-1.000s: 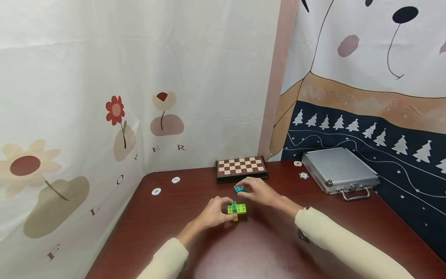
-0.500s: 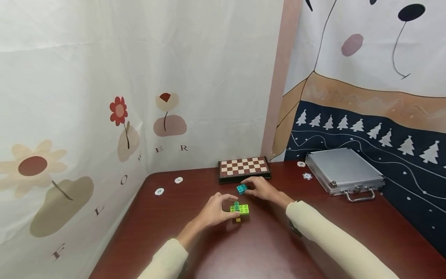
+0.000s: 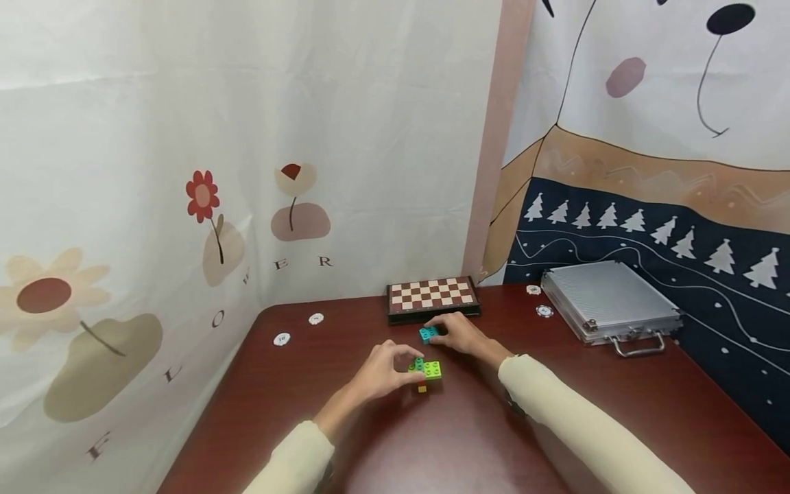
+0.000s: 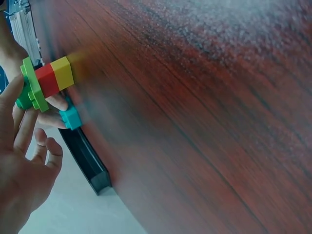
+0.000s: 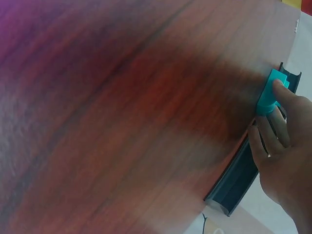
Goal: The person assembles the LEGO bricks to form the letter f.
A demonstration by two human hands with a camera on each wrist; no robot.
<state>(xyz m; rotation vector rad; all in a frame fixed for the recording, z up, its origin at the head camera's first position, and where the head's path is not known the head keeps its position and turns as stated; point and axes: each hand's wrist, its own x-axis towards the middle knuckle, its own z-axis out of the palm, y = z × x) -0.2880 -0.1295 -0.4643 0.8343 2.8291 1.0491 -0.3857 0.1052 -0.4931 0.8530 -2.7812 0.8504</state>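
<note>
My left hand [image 3: 382,370] curls its thumb and index finger around a small brick stack. On top sits a dark green brick [image 3: 419,365] over a wider lime green brick [image 3: 433,370]. Below these, the left wrist view shows a red brick [image 4: 47,80] and a yellow brick [image 4: 63,73]. Thumb and index finger lie on opposite sides of the dark green brick. Farther back, my right hand [image 3: 458,333] pinches a teal brick [image 3: 427,335], studs up, at or very near the tabletop. Its thumb covers part of that brick in the right wrist view.
Just behind the teal brick lies a chessboard box [image 3: 432,296] against the wall curtain. A silver case [image 3: 611,298] with a handle stands at the back right. White poker chips lie at the left, one of them a chip [image 3: 281,339], and beside the case another chip [image 3: 544,311].
The teal brick, tilted in my right hand a second ago, now sits level with its studs up. My left hand stays at the stack. The head view has shifted slightly.
</note>
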